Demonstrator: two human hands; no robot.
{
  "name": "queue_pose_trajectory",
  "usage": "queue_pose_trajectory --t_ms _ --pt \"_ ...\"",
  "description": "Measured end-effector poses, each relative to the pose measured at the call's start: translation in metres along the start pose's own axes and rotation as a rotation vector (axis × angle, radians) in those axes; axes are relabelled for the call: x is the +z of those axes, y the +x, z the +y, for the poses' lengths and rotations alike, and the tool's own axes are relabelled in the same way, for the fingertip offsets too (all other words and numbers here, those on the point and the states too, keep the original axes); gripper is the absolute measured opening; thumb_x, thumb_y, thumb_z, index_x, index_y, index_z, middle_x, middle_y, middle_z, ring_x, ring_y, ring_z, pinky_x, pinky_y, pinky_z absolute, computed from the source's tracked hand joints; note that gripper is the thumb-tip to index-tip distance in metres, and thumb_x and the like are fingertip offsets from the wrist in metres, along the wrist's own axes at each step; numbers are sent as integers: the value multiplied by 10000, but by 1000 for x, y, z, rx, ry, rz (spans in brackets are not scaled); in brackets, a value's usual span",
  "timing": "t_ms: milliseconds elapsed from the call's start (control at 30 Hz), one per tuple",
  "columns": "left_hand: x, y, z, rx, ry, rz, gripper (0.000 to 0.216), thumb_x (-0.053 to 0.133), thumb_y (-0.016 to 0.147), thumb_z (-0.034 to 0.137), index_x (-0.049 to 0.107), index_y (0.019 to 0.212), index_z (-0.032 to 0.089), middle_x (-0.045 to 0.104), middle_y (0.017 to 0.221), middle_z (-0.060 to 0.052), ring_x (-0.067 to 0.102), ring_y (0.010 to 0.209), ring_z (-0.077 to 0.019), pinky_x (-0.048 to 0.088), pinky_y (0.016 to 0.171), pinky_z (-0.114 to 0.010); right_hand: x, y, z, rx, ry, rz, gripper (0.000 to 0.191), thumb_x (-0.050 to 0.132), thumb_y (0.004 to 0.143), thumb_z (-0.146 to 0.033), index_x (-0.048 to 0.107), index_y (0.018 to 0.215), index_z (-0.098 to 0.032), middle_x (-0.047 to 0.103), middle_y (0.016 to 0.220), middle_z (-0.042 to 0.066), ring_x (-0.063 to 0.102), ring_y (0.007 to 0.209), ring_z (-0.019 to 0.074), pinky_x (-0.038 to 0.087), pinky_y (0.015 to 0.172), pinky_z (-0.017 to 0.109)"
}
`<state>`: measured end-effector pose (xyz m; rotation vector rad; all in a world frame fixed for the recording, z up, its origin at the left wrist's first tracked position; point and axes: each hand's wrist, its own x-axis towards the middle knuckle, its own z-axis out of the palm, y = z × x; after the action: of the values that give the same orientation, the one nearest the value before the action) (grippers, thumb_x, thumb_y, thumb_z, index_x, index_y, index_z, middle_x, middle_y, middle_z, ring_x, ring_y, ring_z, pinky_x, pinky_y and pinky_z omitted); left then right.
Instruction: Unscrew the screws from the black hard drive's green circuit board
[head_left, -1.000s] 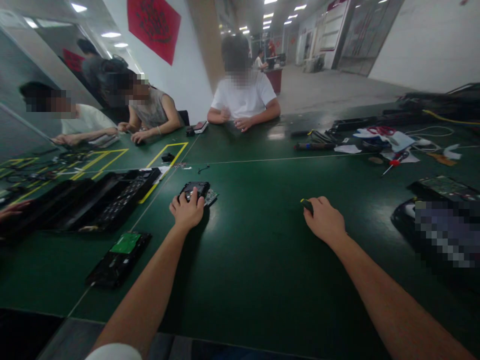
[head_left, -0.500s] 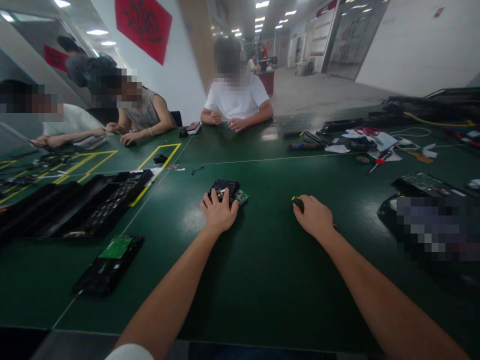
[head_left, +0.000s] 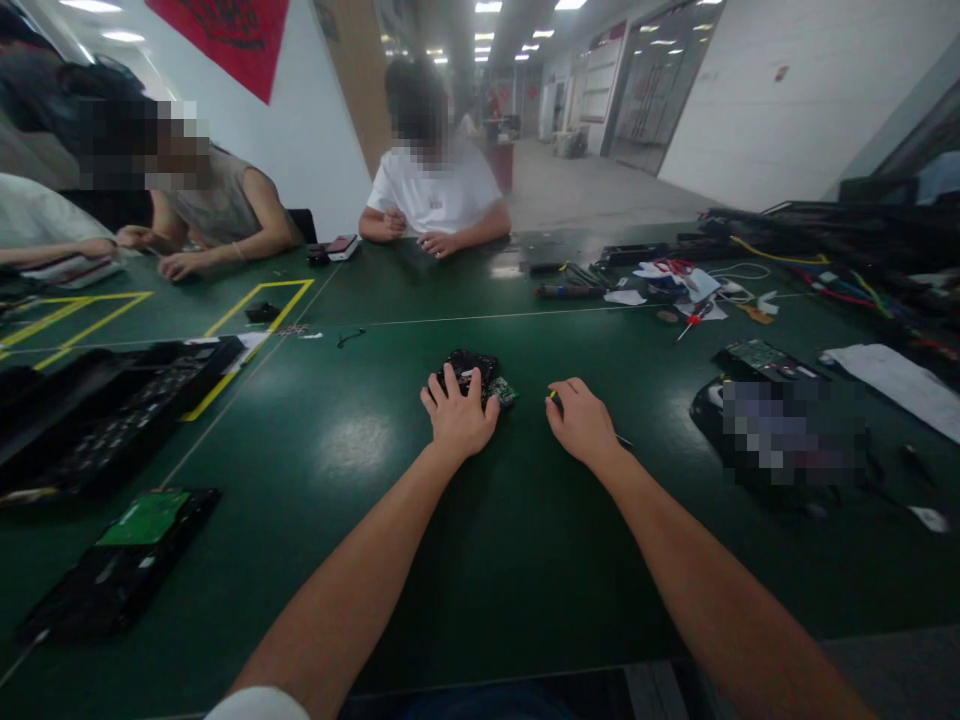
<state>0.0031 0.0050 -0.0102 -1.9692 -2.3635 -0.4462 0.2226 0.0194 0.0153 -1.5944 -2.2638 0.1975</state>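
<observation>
My left hand [head_left: 461,420] lies with spread fingers on top of a small black electronic unit [head_left: 480,362], partly covering it. A green circuit board [head_left: 506,393] sticks out at the unit's right side, by my thumb. To the right, my right hand [head_left: 581,420] is closed around a screwdriver, resting low over the table. The tip of the yellow-and-black handle [head_left: 553,398] shows at my fingers, and its thin metal shaft [head_left: 625,440] pokes out behind the wrist. The rest of the screwdriver is hidden in my palm.
A black panel with a green board [head_left: 146,520] lies at left front, below a long black casing [head_left: 150,400]. Black parts [head_left: 765,360] and a white cloth [head_left: 900,385] are at right. Cables and a red screwdriver [head_left: 694,320] lie further back. Co-workers sit opposite and at left.
The view has turned right, so the table items sit further left. My right hand has come closer to my left hand, still around the screwdriver. My left hand stays on the black unit.
</observation>
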Motion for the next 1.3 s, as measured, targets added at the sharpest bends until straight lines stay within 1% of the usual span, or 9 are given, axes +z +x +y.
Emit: queue_pose_trajectory --t_ms 233,400,600,700,867,1000,1100,1200,1300 --pt "8 5 53 97 -40 -42 655 409 1042 561 432 1643 302 244 1765 -131 224 1582 -509 172 1252 -696 3 -5 -6 -87 -166 -109 528 504 1040 -508 530 1532 -318 564 1422 126 694 1052 280 557 836 401" --pt "12 11 55 140 -86 -55 637 323 1074 590 414 1651 336 206 1780 -110 213 1600 -481 177 1260 -676 0 -4 -2 -87 -152 -111 470 403 1075 -541 661 1350 -260 593 1376 131 691 1046 279 558 827 404" --pt "11 27 22 119 -54 -66 676 269 1085 635 326 1686 331 234 1763 -161 285 1576 -461 280 1208 -654 0 -4 -1 -26 -81 -102 558 377 1053 -649 679 1272 -234 587 1368 154 684 1073 307 569 826 429" --pt "8 30 1 125 -25 -69 776 337 1044 712 321 1689 281 289 1728 -211 331 1536 -479 333 1162 -664 1 -4 0 8 -73 -86 534 402 1044 -641 683 1250 -236 584 1360 151 682 1084 316 574 849 444" --pt "5 20 -35 78 -8 14 801 406 1031 701 329 1679 237 412 1637 -226 400 1460 -456 343 1142 -657 0 -1 8 103 -47 -86 532 422 1031 -597 665 1298 -206 568 1395 183 686 1074 331 594 816 452" --pt "-5 4 -62 61 -37 -4 840 475 1007 703 306 1684 235 427 1624 -228 400 1454 -455 347 1136 -645 -1 4 17 166 -66 -62 505 377 1051 -473 614 1357 -150 651 1265 205 687 1065 323 587 856 451" --pt "-16 -7 -82 106 -111 -62 915 533 973 719 249 1696 237 422 1645 -201 380 1489 -425 329 1167 -622 0 5 21 173 -71 -45 637 344 1041 -628 609 1368 -150 655 1295 213 671 1129 354 580 906 487" --pt "-25 -16 -101 148 -169 -95 964 590 940 714 224 1702 251 421 1654 -176 359 1518 -398 287 1212 -594 3 4 20 147 -73 -55 867 386 933 -846 585 1421 -158 619 1379 226 629 1229 399 566 973 533" --pt "-30 -20 -116 105 -196 -79 965 610 917 717 276 1689 244 420 1634 -174 335 1524 -408 297 1215 -594 5 3 17 135 -91 -62 977 453 862 -901 542 1476 -146 580 1429 245 589 1289 434 555 1005 567"
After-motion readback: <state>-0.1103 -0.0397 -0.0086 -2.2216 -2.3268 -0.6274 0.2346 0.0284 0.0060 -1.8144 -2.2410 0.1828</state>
